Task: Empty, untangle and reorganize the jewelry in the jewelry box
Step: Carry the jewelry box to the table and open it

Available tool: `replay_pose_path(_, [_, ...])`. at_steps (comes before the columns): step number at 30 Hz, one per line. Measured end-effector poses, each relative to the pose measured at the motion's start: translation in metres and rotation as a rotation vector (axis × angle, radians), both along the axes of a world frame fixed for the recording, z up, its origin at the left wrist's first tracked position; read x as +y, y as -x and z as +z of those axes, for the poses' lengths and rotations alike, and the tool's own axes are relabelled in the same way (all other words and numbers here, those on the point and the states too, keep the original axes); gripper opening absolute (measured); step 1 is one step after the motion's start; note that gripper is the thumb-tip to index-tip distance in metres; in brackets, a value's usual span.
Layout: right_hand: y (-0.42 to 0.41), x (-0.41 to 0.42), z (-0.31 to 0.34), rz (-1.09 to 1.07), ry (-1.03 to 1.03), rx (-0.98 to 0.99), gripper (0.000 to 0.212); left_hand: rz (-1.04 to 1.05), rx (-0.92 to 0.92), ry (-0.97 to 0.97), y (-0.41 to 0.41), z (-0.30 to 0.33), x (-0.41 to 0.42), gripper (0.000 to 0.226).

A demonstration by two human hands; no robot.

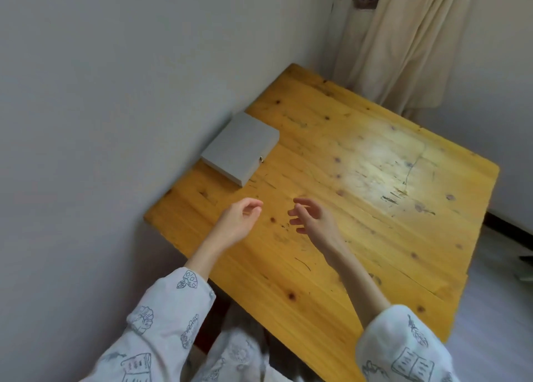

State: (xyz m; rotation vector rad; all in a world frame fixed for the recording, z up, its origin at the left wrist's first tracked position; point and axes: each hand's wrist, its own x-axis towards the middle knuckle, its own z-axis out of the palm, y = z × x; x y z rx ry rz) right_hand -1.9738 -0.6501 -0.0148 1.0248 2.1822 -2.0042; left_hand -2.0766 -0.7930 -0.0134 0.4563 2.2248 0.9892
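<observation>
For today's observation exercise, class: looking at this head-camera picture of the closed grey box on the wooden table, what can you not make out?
- Contents of the flat grey jewelry box: hidden by its closed lid.
- Small metal clasp on its front edge: too small to tell its type.
- Near corner of the yellow wooden table: covered by the patterned sleeves.
- Top of the cream curtain: cut off by the upper edge.

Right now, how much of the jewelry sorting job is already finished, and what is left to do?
Nothing looks done yet. The grey jewelry box lies closed, its small clasp facing the person, against the wall on the wooden table; no jewelry is out. In hand: nothing. The left hand and the right hand are above the table near the box, with fingers loosely curled. Left: opening, emptying, untangling and reorganizing.
</observation>
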Motion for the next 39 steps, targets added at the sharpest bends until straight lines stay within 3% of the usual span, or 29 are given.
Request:
replay_pose_path(5, [0.075, 0.000, -0.027, -0.094, 0.013, -0.090, 0.028, -0.019, -0.050, 0.050, 0.080, -0.036, 0.011, 0.031])
replay_pose_path(13, [0.201, 0.020, -0.083, -0.013, -0.151, -0.267, 0.036, 0.300, -0.331, 0.150, 0.165, -0.092, 0.017, 0.065])
replay_pose_path(16, [0.240, 0.034, -0.107, -0.024, -0.343, -0.297, 0.046, 0.427, -0.420, 0.180, 0.177, -0.109, 0.021, 0.073])
replay_pose_path(20, [0.276, 0.052, -0.130, 0.092, -0.597, -0.272, 0.058, 0.521, -0.397, 0.126, 0.179, -0.123, 0.031, 0.067])
replay_pose_path(24, [0.296, 0.071, -0.141, 0.226, -0.671, -0.325, 0.063, 0.577, -0.408, 0.102, 0.181, -0.129, 0.036, 0.073])
replay_pose_path(30, [0.264, 0.081, -0.146, -0.021, -0.660, -0.366, 0.053, 0.477, -0.332, -0.003, 0.204, -0.135, 0.040, 0.064])
replay_pose_path(34, [0.207, 0.079, -0.155, -0.229, -0.561, -0.357, 0.058, 0.320, -0.245, -0.041, 0.225, -0.141, 0.067, 0.068])
replay_pose_path(39, [0.148, 0.059, -0.164, -0.457, -0.476, -0.294, 0.047, 0.052, -0.152, -0.066, 0.219, -0.154, 0.099, 0.082])
